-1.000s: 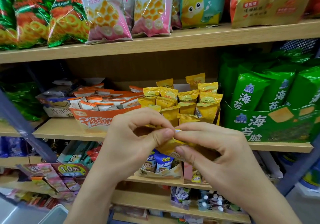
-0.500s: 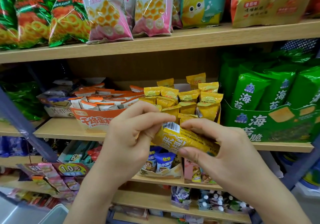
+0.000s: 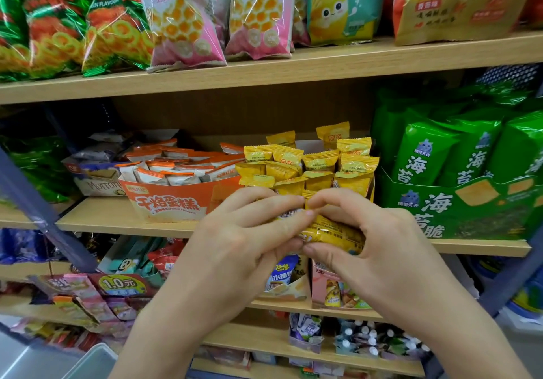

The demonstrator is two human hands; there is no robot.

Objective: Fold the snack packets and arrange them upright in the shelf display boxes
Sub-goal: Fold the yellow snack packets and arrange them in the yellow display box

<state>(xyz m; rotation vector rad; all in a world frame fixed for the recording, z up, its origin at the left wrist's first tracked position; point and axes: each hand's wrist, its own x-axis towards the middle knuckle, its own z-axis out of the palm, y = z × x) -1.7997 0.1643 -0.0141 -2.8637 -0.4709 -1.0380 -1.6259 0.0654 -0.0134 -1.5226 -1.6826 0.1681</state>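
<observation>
- The yellow snack packet [image 3: 333, 231] was between both hands, near the middle shelf [image 3: 123, 217].
- The left hand [image 3: 235, 249] pinched its left end in its grip; the right hand [image 3: 382, 261] clamped its right part.

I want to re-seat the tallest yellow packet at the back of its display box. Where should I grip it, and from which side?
Probably pinch the tallest packet by its crimped top, coming from above: only that end stands clear; the rest is hidden behind the other yellow packets in front.
</observation>
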